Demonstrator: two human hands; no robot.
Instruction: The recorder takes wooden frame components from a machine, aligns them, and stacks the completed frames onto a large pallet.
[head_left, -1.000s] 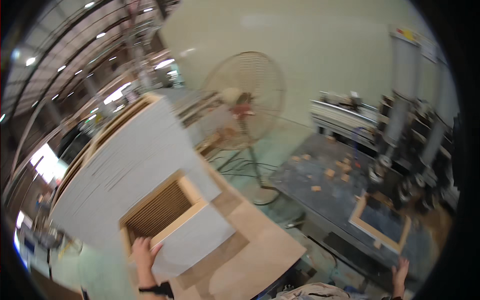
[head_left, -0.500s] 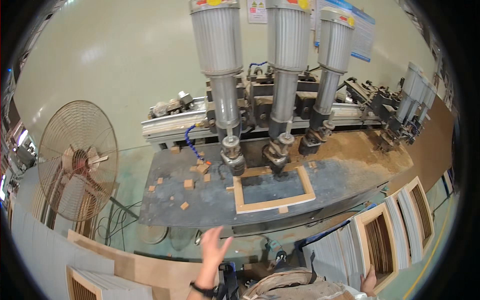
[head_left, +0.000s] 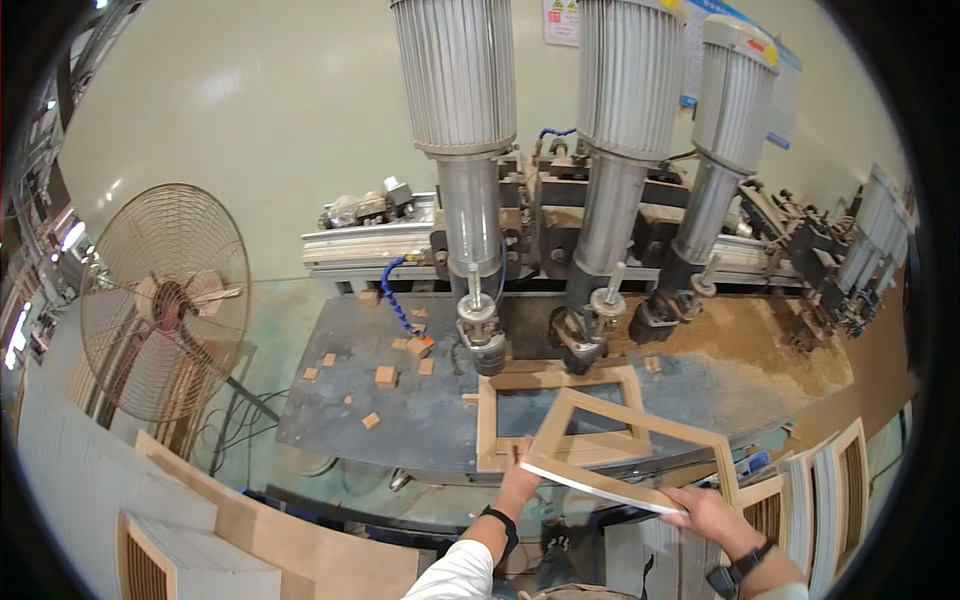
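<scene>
A rectangular wooden frame [head_left: 645, 417] with a white outer edge hangs tilted above the near side of the bench, partly over a second wooden frame [head_left: 487, 420]. My right hand [head_left: 705, 515] grips its near rail, thumb on top. At its left corner is my left hand [head_left: 520, 478], closed on it, with the fingers partly hidden. The second frame lies flat on the dark worktable [head_left: 330, 425], under the heads of the machine. Just beyond it stand three grey motor spindles; the left spindle [head_left: 482, 340] and middle spindle [head_left: 580, 340] reach its far rail.
Several small wood blocks [head_left: 386, 377] are scattered on the table's left part. Sawdust [head_left: 770, 340] covers the right part. Frames stand stacked at right [head_left: 850, 490] and at lower left [head_left: 195, 555]. A caged fan [head_left: 165, 300] stands left of the table.
My right hand has brought a frame up from the stack at the right to over the table. My left hand, open before, has moved right and taken its left corner.
</scene>
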